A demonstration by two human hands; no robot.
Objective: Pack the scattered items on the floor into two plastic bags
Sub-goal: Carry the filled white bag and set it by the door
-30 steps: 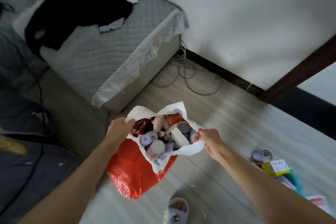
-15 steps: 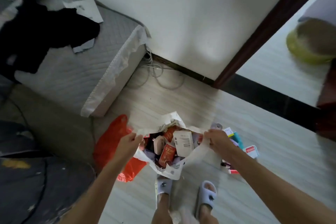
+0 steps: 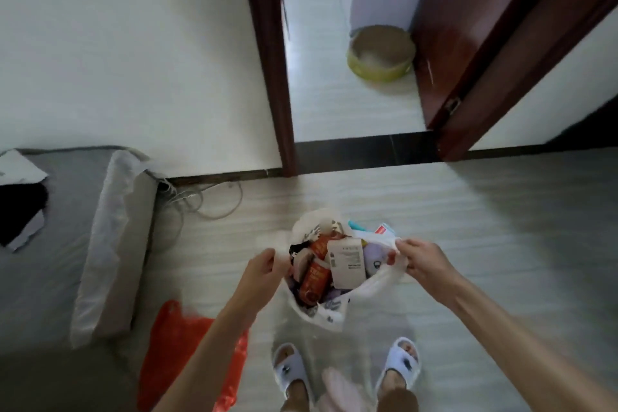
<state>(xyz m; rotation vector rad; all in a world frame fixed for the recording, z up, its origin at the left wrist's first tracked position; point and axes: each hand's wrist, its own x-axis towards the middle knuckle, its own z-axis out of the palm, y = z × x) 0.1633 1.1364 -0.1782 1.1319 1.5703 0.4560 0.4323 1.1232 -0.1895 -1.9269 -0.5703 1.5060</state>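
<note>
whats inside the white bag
The white bag holds a pale box, orange-red packets and purple items. Anything beneath them is covered.

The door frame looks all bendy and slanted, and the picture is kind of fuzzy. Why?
In the head view, the wide-angle lens bends and tilts the door frame toward the edges; the whole view is soft, with the white bag, left hand and right hand slightly smeared, probably by motion; light is dim indoors, brighter beyond the doorway.
</note>
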